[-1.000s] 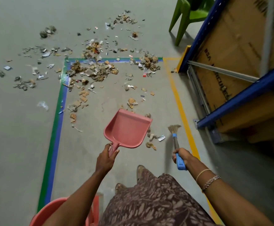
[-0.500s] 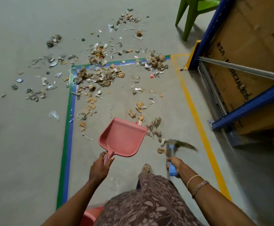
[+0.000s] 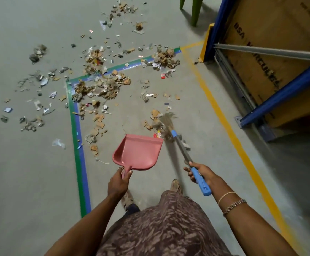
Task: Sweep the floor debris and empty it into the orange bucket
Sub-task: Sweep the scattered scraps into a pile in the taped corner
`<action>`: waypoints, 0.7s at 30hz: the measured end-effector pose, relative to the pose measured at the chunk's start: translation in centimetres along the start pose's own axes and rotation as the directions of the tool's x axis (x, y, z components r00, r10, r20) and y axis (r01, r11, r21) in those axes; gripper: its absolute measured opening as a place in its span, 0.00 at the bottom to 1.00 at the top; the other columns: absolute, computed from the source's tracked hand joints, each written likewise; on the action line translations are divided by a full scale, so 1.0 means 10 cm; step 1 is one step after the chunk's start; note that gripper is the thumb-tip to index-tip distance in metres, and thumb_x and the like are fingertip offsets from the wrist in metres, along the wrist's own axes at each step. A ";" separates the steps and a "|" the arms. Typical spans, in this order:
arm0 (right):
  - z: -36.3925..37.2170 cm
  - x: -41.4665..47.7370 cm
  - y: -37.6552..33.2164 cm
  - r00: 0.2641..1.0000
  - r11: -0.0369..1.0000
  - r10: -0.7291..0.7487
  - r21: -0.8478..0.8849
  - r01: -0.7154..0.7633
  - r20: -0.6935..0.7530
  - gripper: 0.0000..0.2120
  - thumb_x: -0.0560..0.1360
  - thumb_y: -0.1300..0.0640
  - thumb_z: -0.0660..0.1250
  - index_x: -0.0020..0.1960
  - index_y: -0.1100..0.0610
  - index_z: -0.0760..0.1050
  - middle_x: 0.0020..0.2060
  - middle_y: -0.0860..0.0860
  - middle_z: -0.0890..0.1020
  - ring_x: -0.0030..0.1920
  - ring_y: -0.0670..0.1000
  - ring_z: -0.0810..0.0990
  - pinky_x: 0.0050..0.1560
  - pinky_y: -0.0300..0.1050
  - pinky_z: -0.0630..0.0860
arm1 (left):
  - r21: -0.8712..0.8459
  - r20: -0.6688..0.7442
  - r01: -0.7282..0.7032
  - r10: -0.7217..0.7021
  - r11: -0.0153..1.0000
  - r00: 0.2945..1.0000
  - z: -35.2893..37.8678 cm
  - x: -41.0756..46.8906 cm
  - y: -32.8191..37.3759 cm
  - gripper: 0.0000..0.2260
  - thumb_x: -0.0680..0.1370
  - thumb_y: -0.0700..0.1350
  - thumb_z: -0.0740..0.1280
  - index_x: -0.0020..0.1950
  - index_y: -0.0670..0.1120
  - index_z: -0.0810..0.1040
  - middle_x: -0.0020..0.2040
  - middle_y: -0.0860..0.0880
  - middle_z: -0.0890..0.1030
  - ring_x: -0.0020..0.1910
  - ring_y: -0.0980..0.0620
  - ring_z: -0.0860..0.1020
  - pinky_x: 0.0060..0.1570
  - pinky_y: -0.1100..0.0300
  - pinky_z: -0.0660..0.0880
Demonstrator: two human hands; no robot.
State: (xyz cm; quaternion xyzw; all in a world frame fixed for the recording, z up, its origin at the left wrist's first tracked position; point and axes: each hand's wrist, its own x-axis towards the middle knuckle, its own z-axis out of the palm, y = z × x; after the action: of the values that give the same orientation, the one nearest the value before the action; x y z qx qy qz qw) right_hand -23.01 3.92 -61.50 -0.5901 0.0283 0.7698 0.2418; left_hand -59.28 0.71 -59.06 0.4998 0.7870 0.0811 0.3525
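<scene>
**Dustpan and brush both gripped, scraps at the lip**

Left hand (image 3: 120, 182) wrapped firmly round the short handle of the pink dustpan (image 3: 138, 154), thumb on one side of the handle and fingers curled on the other. Pan held low over the floor (image 3: 30, 172), mouth facing 12 o'clock; hard to tell whether touching the floor or just above it.

Right hand (image 3: 199, 172) closed round the blue grip of the brush (image 3: 182, 154), fingers curled right round it. Shaft slanting away toward 11 o'clock. Bristles (image 3: 166, 120) blurred, down among a few cardboard scraps just beyond the pan's lip, at 1 o'clock from the pan.

Debris (image 3: 102, 87) of torn cardboard, paper and foil bits spread ahead:
- thickest heap at 11 o'clock from the pan, lying over the corner of the green and blue tape line (image 3: 78, 145)
- a second heap (image 3: 166, 58) at 12 o'clock, farther off, across the same tape
- looser scatter at 10 o'clock, outside the tape

Yellow floor line (image 3: 224, 122) at 3 o'clock from the brush, blue rack (image 3: 279, 97) beyond it. Bracelets (image 3: 233, 206) on the right wrist.
</scene>
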 end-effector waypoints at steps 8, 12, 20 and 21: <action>0.32 -0.23 0.53 0.958 0.933 -0.065 -0.358 -0.041 -0.280 0.11 0.80 0.59 0.66 0.42 0.62 0.70 0.25 0.57 0.71 0.21 0.52 0.68 0.23 0.39 0.67 | 0.171 0.053 -0.166 0.159 0.971 0.986 -0.38 0.43 -0.35 0.23 0.78 0.70 0.56 0.58 0.54 0.74 0.52 0.48 0.84 0.49 0.42 0.81 0.45 0.51 0.76; 0.52 -0.38 1.19 0.893 0.949 -0.226 -0.294 0.112 -0.390 0.09 0.79 0.58 0.69 0.46 0.61 0.71 0.25 0.57 0.71 0.22 0.51 0.68 0.25 0.39 0.67 | 0.195 0.062 -0.194 0.185 0.961 0.981 -0.68 0.57 -0.69 0.27 0.75 0.74 0.50 0.51 0.54 0.74 0.47 0.48 0.84 0.46 0.42 0.81 0.47 0.50 0.79; 0.78 -0.30 1.58 0.785 0.977 -0.188 -0.027 0.214 -0.590 0.07 0.81 0.61 0.65 0.59 0.55 0.74 0.26 0.55 0.69 0.23 0.50 0.67 0.23 0.38 0.68 | 0.243 0.102 -0.257 0.239 0.935 0.966 -1.23 0.78 -1.08 0.28 0.77 0.73 0.52 0.42 0.50 0.75 0.37 0.52 0.81 0.35 0.51 0.77 0.41 0.53 0.78; 0.80 -0.24 1.59 0.766 0.980 -0.165 -0.014 0.200 -0.622 0.06 0.81 0.61 0.65 0.58 0.57 0.74 0.25 0.56 0.69 0.22 0.50 0.68 0.22 0.38 0.68 | 0.243 0.108 -0.257 0.237 0.935 0.965 -1.26 0.81 -1.08 0.28 0.76 0.73 0.52 0.40 0.50 0.73 0.35 0.53 0.80 0.34 0.52 0.77 0.41 0.53 0.78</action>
State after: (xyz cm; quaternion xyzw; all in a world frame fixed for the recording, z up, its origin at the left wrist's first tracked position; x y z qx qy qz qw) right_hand -36.15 -8.28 -60.71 -0.8032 0.0692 0.5051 0.3083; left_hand -77.21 5.09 -58.75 0.6387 0.7076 0.0036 0.3022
